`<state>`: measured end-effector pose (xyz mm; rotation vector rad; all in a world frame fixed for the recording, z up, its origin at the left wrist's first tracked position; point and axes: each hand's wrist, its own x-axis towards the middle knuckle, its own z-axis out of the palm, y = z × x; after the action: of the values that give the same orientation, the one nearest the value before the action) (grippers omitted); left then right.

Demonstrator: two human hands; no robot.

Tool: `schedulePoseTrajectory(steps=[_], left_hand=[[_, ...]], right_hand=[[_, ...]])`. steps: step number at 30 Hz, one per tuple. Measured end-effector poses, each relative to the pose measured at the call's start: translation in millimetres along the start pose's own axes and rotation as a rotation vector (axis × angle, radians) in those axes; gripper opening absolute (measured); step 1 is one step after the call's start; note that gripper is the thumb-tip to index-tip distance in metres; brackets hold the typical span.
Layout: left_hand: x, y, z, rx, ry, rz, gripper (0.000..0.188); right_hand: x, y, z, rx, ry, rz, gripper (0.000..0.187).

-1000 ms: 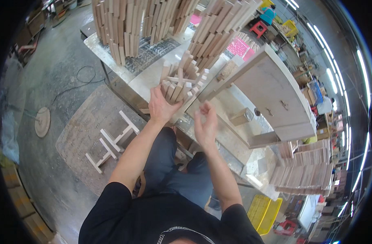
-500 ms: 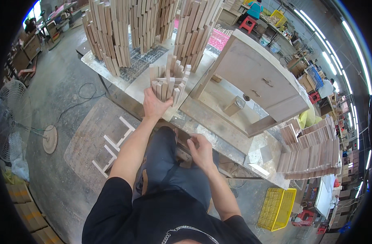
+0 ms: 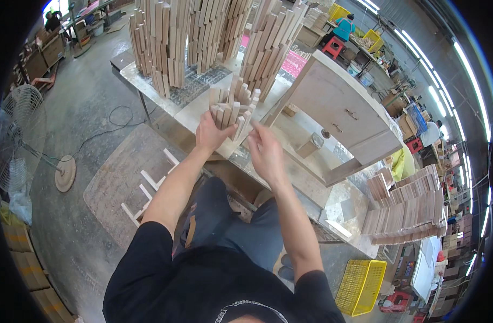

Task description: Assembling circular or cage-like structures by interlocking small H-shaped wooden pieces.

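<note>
A loose bunch of short pale wooden sticks (image 3: 234,107) stands on end on the worktable (image 3: 187,116), some of them tilted. My left hand (image 3: 213,132) is closed round the near left side of the bunch, thumb across the front. My right hand (image 3: 266,153) is raised close to the bunch's right side, fingers partly bent and apart, with nothing seen in them. Whether its fingertips touch the sticks cannot be made out. Just right of this hand stands a large wooden panel fixture (image 3: 338,113) with a framed base and a small wooden block (image 3: 311,144) inside.
Tall stacks of wooden sticks (image 3: 171,43) rise at the table's back. Curved rows of wooden slats (image 3: 402,210) stand at its right end. Ladder-like white wood pieces (image 3: 147,188) lie on a board at left, near a fan (image 3: 23,124). A yellow crate (image 3: 360,287) sits lower right; a person (image 3: 342,29) works far back.
My right hand has risen from above my lap to beside the bunch of sticks. My left hand stays on the bunch. The whole view has shifted slightly.
</note>
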<state>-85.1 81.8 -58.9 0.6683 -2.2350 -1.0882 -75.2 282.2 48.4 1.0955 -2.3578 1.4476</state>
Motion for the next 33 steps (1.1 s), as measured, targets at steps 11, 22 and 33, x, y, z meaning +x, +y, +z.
schedulePoseTrajectory(steps=[11,22,33], left_hand=[[4,2,7,-0.02,0.06,0.066,0.06],[22,-16,-27,-0.097,-0.081,0.038,0.087],[79,112,-203,-0.063,-0.122,0.045,0.07]], right_hand=[[69,27,70,-0.274,0.055,-0.077,0.033],[100,3,4,-0.082,0.144,-0.085,0.057],[253,17,8,-0.165,0.486,0.154,0.105]])
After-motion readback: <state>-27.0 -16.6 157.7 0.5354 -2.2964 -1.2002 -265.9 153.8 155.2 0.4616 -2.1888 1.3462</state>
